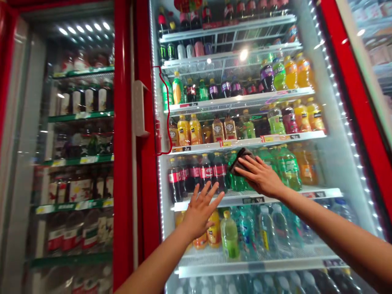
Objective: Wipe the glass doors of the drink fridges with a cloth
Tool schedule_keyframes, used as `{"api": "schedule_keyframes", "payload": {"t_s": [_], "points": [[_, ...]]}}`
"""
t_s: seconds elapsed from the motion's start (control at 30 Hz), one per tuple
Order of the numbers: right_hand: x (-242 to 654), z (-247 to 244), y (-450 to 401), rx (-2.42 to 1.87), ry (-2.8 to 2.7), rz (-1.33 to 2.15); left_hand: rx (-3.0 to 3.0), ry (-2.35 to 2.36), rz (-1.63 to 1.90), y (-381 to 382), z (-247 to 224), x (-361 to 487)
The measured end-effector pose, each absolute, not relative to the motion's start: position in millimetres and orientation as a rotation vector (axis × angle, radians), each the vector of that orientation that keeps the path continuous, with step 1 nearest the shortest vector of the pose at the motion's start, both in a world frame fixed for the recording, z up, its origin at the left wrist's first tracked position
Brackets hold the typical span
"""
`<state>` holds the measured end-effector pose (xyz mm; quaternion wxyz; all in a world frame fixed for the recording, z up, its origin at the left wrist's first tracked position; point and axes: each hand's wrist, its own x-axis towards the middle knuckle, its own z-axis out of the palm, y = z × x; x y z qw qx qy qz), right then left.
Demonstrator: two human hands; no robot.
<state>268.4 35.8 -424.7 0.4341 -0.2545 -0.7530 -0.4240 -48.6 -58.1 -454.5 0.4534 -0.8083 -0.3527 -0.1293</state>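
Note:
My right hand [260, 173] presses a dark cloth [241, 160] flat against the glass door [226, 73] of a lit drinks fridge, its fingers laid over the cloth. Lower and to the left, my left hand [200, 210] has its fingers spread, with nothing in it; whether it touches the glass I cannot tell. Behind the glass, dark cola bottles [206, 169] stand near my left fingertips. Large green bottles [288, 167] are beyond my right hand, partly covered by it and the cloth.
A pale door handle [141, 108] sits on the red frame [147, 183] at left. Another fridge [81, 116] with several shelves of drinks stands farther left. More shelves of bottles and cans [190, 51] fill the lit fridge. At far right is another glass-fronted unit [375, 36].

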Motion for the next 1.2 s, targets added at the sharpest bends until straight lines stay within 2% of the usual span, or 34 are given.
{"api": "schedule_keyframes", "payload": {"t_s": [0.1,0.23,0.33,0.47,0.57,0.7,0.8,0.93,1.03,1.2], "points": [[268.4,-403.6,44.3,-0.726,-1.701,-1.044,-1.925,-0.976,-0.317,-59.3,-466.0,-75.8],[223.5,-368.6,48.8,-0.83,-1.45,-0.93,-1.891,-1.055,-0.282,-47.2,-470.4,-92.4],[198.2,-381.7,39.3,-0.756,-1.649,-0.967,-1.912,-1.056,-0.274,-40.5,-470.9,-93.4],[220.8,-404.7,31.0,-0.63,-1.921,-1.075,-1.94,-1.083,-0.268,-39.4,-473.0,-91.8],[228.9,-384.3,39.2,-0.705,-1.726,-1.049,-1.964,-1.113,-0.243,-39.4,-475.6,-91.4],[176.2,-354.1,43.6,-0.761,-1.482,-0.946,-1.983,-1.148,-0.23,-39.8,-477.6,-91.2],[144.4,-369.9,34.1,-0.65,-1.686,-1.012,-2.024,-1.132,-0.232,-41.7,-478.1,-94.6],[165.9,-393.5,30.1,-0.476,-2.02,-1.166,-2.089,-1.11,-0.243,-47.5,-478.4,-113.8],[174.3,-374.0,35.2,-0.581,-1.93,-1.146,-2.036,-1.117,-0.317,-54.4,-476.3,-137.1],[108.5,-341.5,29.8,-0.821,-1.57,-0.987,-1.913,-1.212,-0.423,-63.3,-467.3,-163.7]]}}
